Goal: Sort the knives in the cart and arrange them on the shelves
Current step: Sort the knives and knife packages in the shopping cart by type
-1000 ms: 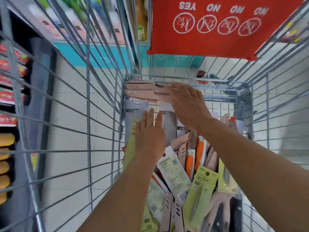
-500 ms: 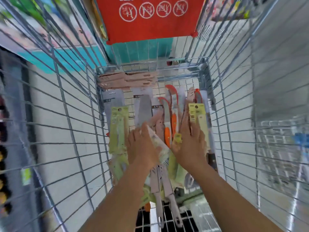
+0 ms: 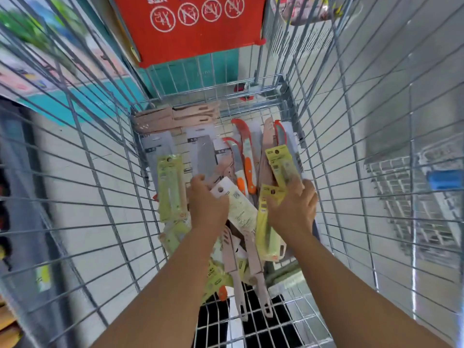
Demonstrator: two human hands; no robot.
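Observation:
I look down into a wire cart point(image 3: 273, 89) whose floor holds several packaged knives. My left hand point(image 3: 207, 205) curls over a white-carded knife pack point(image 3: 238, 205) in the middle of the heap. My right hand point(image 3: 295, 209) grips a green-carded knife pack point(image 3: 282, 164) by its lower end, with another green pack point(image 3: 267, 229) under its thumb side. Around them lie a grey cleaver point(image 3: 206, 156), orange-handled knives point(image 3: 248, 170), a green pack point(image 3: 170, 187) at the left, pink knives point(image 3: 253, 259) near me and a pink stack point(image 3: 175, 119) at the far end.
A red warning sign point(image 3: 190, 28) hangs on the cart's far wall. Tall wire sides close in left and right. Outside on the right stands another cart with a blue handle point(image 3: 444, 179). Dark shelving point(image 3: 10, 197) runs along the left edge.
My view has tipped down into the cart. My right hand came back from the pink stack to the green packs. My left hand's fingers went from flat to curled over the white-carded pack.

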